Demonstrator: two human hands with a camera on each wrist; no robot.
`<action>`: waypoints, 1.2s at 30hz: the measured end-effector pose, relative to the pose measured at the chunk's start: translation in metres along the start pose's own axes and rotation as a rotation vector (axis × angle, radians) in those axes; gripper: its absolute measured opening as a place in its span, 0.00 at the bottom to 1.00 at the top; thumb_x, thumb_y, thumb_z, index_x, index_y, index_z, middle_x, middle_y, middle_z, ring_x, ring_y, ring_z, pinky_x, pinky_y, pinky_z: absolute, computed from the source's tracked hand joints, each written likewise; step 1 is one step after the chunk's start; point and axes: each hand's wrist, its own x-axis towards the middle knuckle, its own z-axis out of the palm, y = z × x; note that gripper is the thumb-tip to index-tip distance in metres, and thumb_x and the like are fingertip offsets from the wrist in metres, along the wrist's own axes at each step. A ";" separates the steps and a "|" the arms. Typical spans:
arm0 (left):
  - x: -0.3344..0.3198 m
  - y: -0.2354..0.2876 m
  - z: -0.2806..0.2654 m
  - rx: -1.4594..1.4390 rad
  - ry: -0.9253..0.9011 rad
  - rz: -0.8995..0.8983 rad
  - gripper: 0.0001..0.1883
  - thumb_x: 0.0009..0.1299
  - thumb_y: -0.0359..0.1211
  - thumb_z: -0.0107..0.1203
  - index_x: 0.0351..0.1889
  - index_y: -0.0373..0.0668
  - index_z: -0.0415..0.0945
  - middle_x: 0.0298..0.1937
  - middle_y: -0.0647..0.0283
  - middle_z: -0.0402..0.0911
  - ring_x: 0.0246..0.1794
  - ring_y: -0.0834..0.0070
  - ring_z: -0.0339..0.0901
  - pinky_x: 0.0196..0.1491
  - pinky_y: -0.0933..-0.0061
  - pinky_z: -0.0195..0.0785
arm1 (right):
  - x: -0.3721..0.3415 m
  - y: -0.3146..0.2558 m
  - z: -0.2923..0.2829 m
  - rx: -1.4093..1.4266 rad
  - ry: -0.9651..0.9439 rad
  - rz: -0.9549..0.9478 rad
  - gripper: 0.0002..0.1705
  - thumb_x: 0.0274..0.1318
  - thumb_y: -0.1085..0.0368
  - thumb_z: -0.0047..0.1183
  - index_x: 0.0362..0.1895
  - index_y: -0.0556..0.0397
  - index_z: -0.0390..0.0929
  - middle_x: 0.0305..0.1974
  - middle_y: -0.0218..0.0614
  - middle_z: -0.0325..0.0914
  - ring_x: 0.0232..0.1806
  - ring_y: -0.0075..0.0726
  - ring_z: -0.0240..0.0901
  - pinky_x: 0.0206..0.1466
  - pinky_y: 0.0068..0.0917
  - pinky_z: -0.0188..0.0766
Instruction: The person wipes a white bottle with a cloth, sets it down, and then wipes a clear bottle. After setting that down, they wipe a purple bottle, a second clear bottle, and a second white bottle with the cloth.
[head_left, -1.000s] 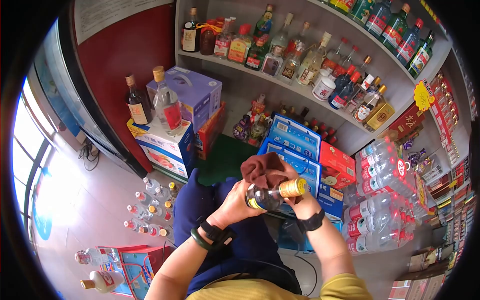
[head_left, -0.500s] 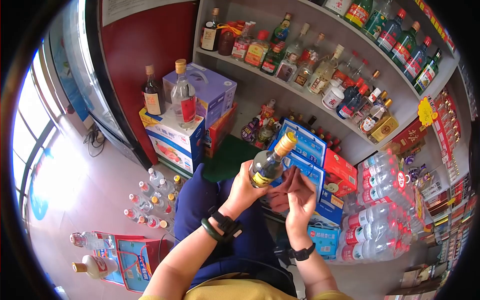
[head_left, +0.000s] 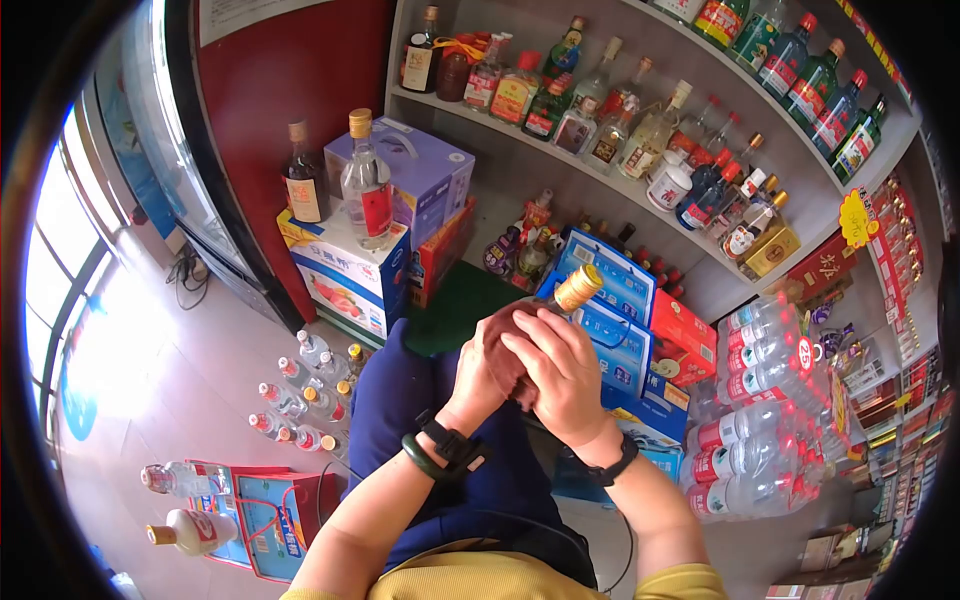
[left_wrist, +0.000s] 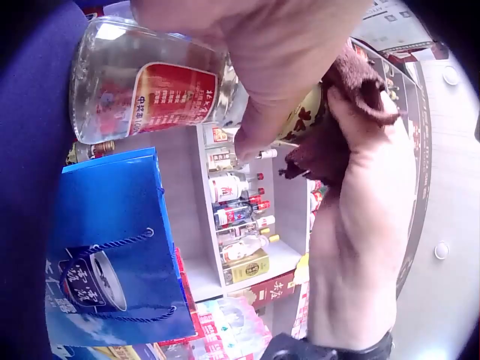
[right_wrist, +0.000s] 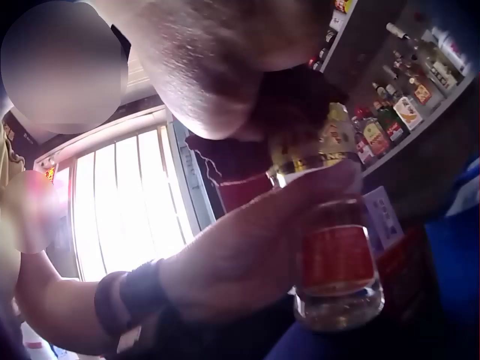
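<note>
My left hand (head_left: pixel 480 368) grips a clear glass bottle (left_wrist: pixel 105 82) with a red label (left_wrist: pixel 172 97) low on its body. In the head view only its gold cap (head_left: pixel 578 288) and neck stand out above a brown cloth (head_left: pixel 512 362). My right hand (head_left: pixel 562 378) holds this cloth against the bottle's upper part, fingers laid over it. From the left wrist, the cloth (left_wrist: pixel 360 79) shows bunched under the right thumb, beside a patterned yellowish part of the bottle. The right wrist view has the left hand (right_wrist: pixel 247 251) wrapped round the bottle's middle.
Blue gift bags (head_left: pixel 615 345) stand just beyond the hands, with packs of water bottles (head_left: pixel 750 430) to the right. Several small bottles (head_left: pixel 305 400) stand on the floor at left. Two bottles top a white box (head_left: pixel 345 290). Liquor bottles line the shelf (head_left: pixel 500 125) behind.
Half a second ago the right hand held the cloth right of the bottle, leaving the glass bare; now cloth and right hand cover the bottle. The left hand has kept its grip.
</note>
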 end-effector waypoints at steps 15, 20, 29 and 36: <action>-0.002 0.027 -0.016 0.129 -0.016 -0.195 0.41 0.50 0.31 0.73 0.59 0.38 0.60 0.50 0.53 0.75 0.52 0.63 0.77 0.56 0.67 0.69 | 0.033 0.043 -0.068 0.825 0.342 0.664 0.23 0.61 0.72 0.52 0.61 0.57 0.68 0.56 0.34 0.75 0.56 0.29 0.73 0.55 0.25 0.69; -0.006 0.032 -0.012 0.158 -0.003 -0.178 0.42 0.48 0.31 0.75 0.59 0.38 0.60 0.49 0.50 0.77 0.51 0.57 0.78 0.53 0.63 0.71 | 0.073 0.030 -0.057 0.695 -0.213 0.183 0.23 0.65 0.60 0.54 0.61 0.50 0.68 0.59 0.38 0.71 0.60 0.36 0.69 0.63 0.30 0.64; -0.004 0.031 -0.011 0.191 -0.028 -0.145 0.40 0.48 0.32 0.74 0.57 0.37 0.61 0.46 0.47 0.79 0.47 0.51 0.79 0.49 0.59 0.73 | 0.064 0.035 -0.025 1.087 -0.008 0.528 0.12 0.67 0.61 0.52 0.49 0.53 0.75 0.42 0.26 0.76 0.40 0.15 0.71 0.46 0.16 0.69; -0.006 0.030 -0.008 0.292 -0.060 -0.102 0.39 0.48 0.33 0.74 0.56 0.38 0.63 0.45 0.48 0.80 0.47 0.49 0.79 0.50 0.58 0.72 | 0.064 0.045 -0.026 1.315 0.133 0.804 0.17 0.71 0.58 0.44 0.52 0.59 0.72 0.44 0.36 0.77 0.46 0.27 0.76 0.52 0.24 0.73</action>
